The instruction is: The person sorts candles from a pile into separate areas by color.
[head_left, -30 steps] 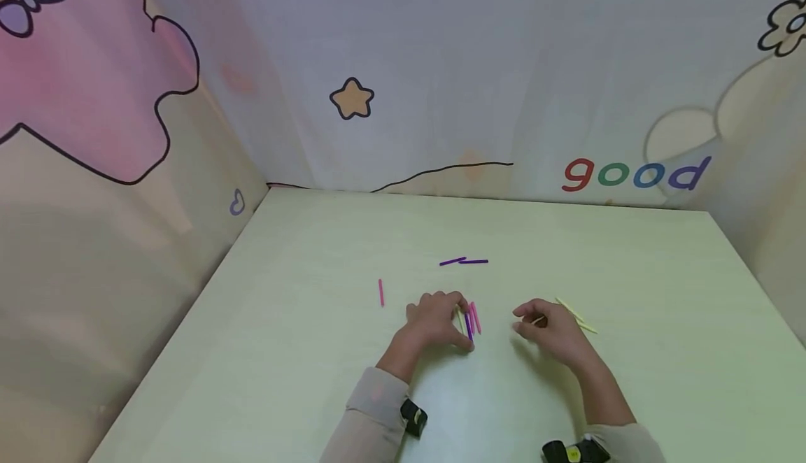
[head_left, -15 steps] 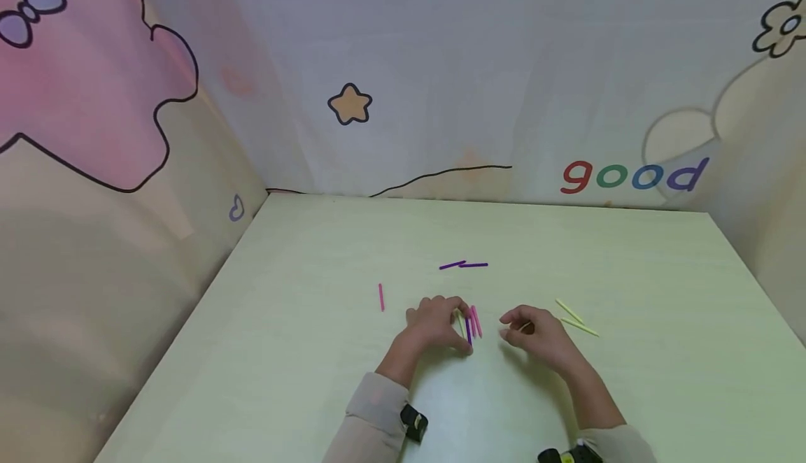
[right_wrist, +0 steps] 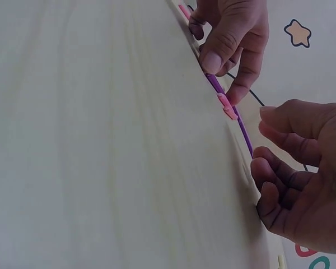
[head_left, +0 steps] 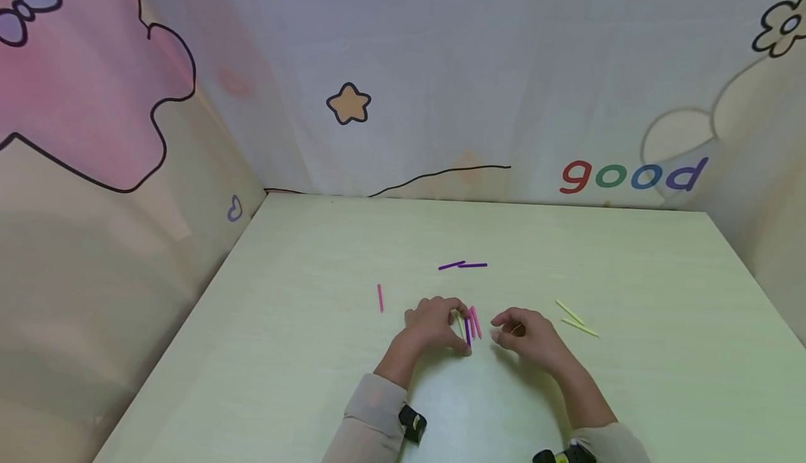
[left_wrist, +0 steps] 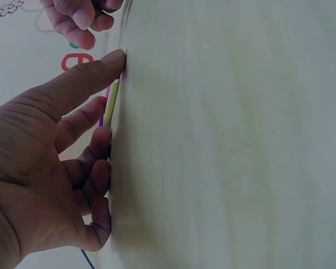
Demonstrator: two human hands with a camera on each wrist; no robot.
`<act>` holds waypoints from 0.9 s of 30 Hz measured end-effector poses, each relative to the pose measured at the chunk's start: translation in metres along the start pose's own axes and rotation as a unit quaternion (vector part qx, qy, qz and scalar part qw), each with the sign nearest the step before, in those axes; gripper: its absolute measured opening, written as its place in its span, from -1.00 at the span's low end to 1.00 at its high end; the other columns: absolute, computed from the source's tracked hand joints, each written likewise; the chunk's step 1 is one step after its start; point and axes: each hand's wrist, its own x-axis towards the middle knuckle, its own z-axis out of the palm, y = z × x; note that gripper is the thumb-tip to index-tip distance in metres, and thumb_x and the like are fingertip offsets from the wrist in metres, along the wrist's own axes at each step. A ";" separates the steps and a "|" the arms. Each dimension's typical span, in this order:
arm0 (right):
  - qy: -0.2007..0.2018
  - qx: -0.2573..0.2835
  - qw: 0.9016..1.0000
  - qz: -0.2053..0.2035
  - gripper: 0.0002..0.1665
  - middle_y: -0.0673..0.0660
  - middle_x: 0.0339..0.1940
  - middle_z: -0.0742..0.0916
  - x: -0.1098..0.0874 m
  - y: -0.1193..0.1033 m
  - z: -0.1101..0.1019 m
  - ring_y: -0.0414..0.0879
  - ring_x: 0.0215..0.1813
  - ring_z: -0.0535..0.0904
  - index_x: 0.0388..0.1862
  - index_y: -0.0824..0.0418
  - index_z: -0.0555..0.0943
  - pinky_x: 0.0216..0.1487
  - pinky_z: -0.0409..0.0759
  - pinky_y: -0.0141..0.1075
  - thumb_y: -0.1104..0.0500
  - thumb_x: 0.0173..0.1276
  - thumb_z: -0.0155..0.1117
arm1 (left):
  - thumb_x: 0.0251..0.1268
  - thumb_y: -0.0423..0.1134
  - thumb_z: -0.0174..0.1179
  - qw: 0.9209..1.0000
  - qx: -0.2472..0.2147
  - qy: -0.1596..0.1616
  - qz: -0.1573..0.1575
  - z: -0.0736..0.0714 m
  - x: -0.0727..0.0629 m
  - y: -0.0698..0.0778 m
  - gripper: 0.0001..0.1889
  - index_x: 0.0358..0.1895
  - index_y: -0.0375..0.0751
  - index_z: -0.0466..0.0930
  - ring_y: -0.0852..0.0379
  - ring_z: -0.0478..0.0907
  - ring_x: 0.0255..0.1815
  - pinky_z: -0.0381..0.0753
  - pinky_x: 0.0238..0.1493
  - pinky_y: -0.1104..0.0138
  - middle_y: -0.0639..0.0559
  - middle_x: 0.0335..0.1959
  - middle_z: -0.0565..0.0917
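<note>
My left hand (head_left: 431, 323) rests on the table, its thumb and index finger pinching a purple stick (head_left: 468, 333) lengthwise near its two ends. A yellow-green stick (head_left: 460, 324) lies beside it under the arch of the hand. Just right of the purple stick are pink sticks (head_left: 476, 323), close together; their ends (right_wrist: 227, 106) show in the right wrist view. My right hand (head_left: 529, 337) hovers a little to the right of them. Its thumb and index finger are apart with nothing seen between them, and the other fingers bend loosely.
Two purple sticks (head_left: 462, 265) lie end to end farther back. A single pink stick (head_left: 380, 298) is left of my left hand. Two yellow-green sticks (head_left: 578, 322) lie right of my right hand. The pale table (head_left: 302, 379) meets a printed backdrop (head_left: 409, 134) behind.
My right hand has moved left, away from the two yellow-green sticks and closer to the pink sticks. The left hand has stayed in place.
</note>
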 end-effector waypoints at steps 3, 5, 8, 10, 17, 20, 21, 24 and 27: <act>-0.006 -0.005 1.000 0.001 -0.80 0.06 -0.44 0.57 0.002 -0.001 0.001 -0.06 -0.33 0.47 -0.19 0.31 0.60 -0.37 0.45 -0.23 0.29 0.18 0.29 | -0.37 0.00 0.56 1.000 -0.003 0.001 0.001 0.000 0.001 -0.001 -0.48 -0.18 0.17 0.58 0.14 0.32 -0.33 0.24 -0.27 0.17 0.18 -0.47 0.42; -0.010 -0.005 1.000 0.002 -0.80 0.05 -0.44 0.57 0.003 -0.001 0.001 -0.06 -0.33 0.47 -0.20 0.32 0.60 -0.36 0.45 -0.22 0.30 0.17 0.29 | -0.37 0.00 0.56 1.000 -0.005 0.000 0.002 0.000 0.001 -0.002 -0.48 -0.18 0.18 0.58 0.15 0.32 -0.32 0.24 -0.28 0.18 0.17 -0.46 0.42; -0.015 -0.003 1.000 0.004 -0.79 0.05 -0.45 0.57 0.003 0.000 0.002 -0.07 -0.34 0.46 -0.20 0.32 0.59 -0.36 0.44 -0.23 0.30 0.16 0.30 | -0.37 0.00 0.57 1.000 -0.010 -0.001 0.004 0.000 0.002 -0.003 -0.48 -0.18 0.18 0.58 0.15 0.32 -0.32 0.24 -0.28 0.18 0.17 -0.46 0.42; -0.017 -0.001 1.000 0.004 -0.79 0.05 -0.45 0.56 0.003 0.000 0.003 -0.07 -0.35 0.45 -0.21 0.33 0.59 -0.36 0.44 -0.23 0.30 0.16 0.31 | -0.37 0.00 0.57 1.000 -0.013 -0.001 0.005 0.001 0.002 -0.004 -0.48 -0.18 0.17 0.59 0.14 0.33 -0.32 0.24 -0.28 0.18 0.17 -0.46 0.42; -0.018 -0.011 1.000 0.001 -0.79 0.07 -0.43 0.54 0.004 -0.001 0.004 -0.06 -0.32 0.41 -0.23 0.31 0.61 -0.32 0.42 -0.22 0.29 0.14 0.35 | -0.37 -0.01 0.56 1.000 -0.015 0.000 0.009 0.000 0.002 -0.006 -0.48 -0.18 0.17 0.59 0.15 0.33 -0.32 0.24 -0.27 0.18 0.18 -0.45 0.43; -0.018 -0.023 1.000 0.006 -0.79 0.06 -0.42 0.53 0.005 -0.002 0.005 -0.05 -0.30 0.40 -0.23 0.29 0.61 -0.30 0.41 -0.22 0.29 0.13 0.36 | -0.36 -0.01 0.56 1.000 -0.015 -0.002 0.009 0.000 0.002 -0.006 -0.49 -0.18 0.18 0.58 0.15 0.33 -0.32 0.24 -0.27 0.18 0.17 -0.45 0.42; -0.018 -0.026 0.999 0.007 -0.80 0.06 -0.42 0.52 0.006 -0.002 0.006 -0.05 -0.30 0.40 -0.23 0.29 0.61 -0.30 0.40 -0.22 0.29 0.13 0.36 | -0.36 -0.01 0.56 1.000 -0.016 -0.002 0.010 -0.001 0.002 -0.006 -0.49 -0.18 0.18 0.58 0.15 0.33 -0.32 0.24 -0.26 0.18 0.18 -0.45 0.42; -0.017 -0.036 0.999 0.012 -0.80 0.06 -0.44 0.51 0.007 -0.001 0.007 -0.06 -0.31 0.39 -0.24 0.28 0.62 -0.32 0.38 -0.23 0.30 0.13 0.36 | -0.35 -0.01 0.56 1.000 -0.018 -0.006 0.010 0.000 0.002 -0.006 -0.49 -0.17 0.17 0.58 0.15 0.32 -0.31 0.24 -0.26 0.18 0.17 -0.44 0.42; -0.016 -0.042 0.999 0.018 -0.80 0.05 -0.46 0.50 0.009 0.000 0.008 -0.07 -0.34 0.38 -0.23 0.27 0.62 -0.35 0.36 -0.24 0.30 0.13 0.35 | -0.36 -0.01 0.56 1.000 -0.019 -0.008 0.009 0.001 0.001 -0.006 -0.48 -0.16 0.17 0.58 0.15 0.32 -0.31 0.24 -0.26 0.18 0.17 -0.44 0.42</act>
